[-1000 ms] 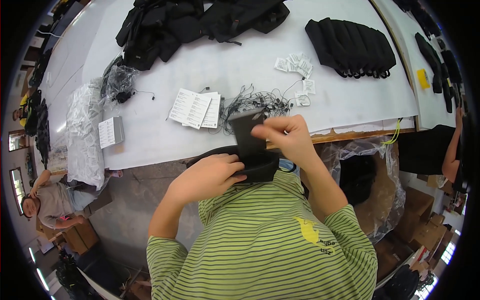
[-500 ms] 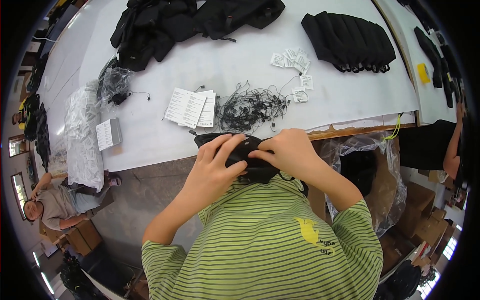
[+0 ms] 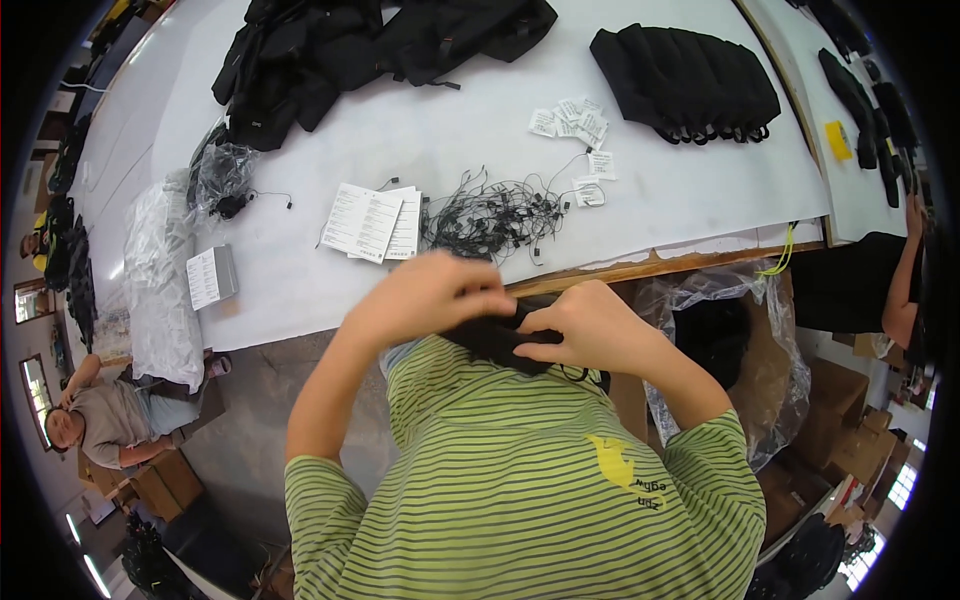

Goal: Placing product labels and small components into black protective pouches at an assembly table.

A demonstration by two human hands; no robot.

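Note:
A small black fabric bag (image 3: 495, 340) is up against my body, just off the table's front edge. My right hand (image 3: 592, 325) is closed on its right side, thumb and fingers pinching the cloth. Over the bag's left part lies my left hand (image 3: 425, 298), blurred by motion, with its fingers bent toward the right hand. Whether it grips the cloth cannot be made out. Just beyond the hands, a tangle of thin black cords with small black tabs (image 3: 500, 215) lies on the white table (image 3: 300, 270). White printed cards (image 3: 362, 222) lie left of the cords.
Black bags (image 3: 330, 70) are heaped at the far left, and a row of black bags (image 3: 685, 85) at the far right. Small white labels (image 3: 575, 125) lie between. Plastic packaging (image 3: 160, 280) covers the left side. A plastic-lined carton (image 3: 770, 350) stands right. One person (image 3: 110, 415) sits left.
My left hand has moved inward over the bag, its fingers no longer spread along the bag's left edge. The bag's opening is now covered and looks more bunched. The right hand keeps its hold.

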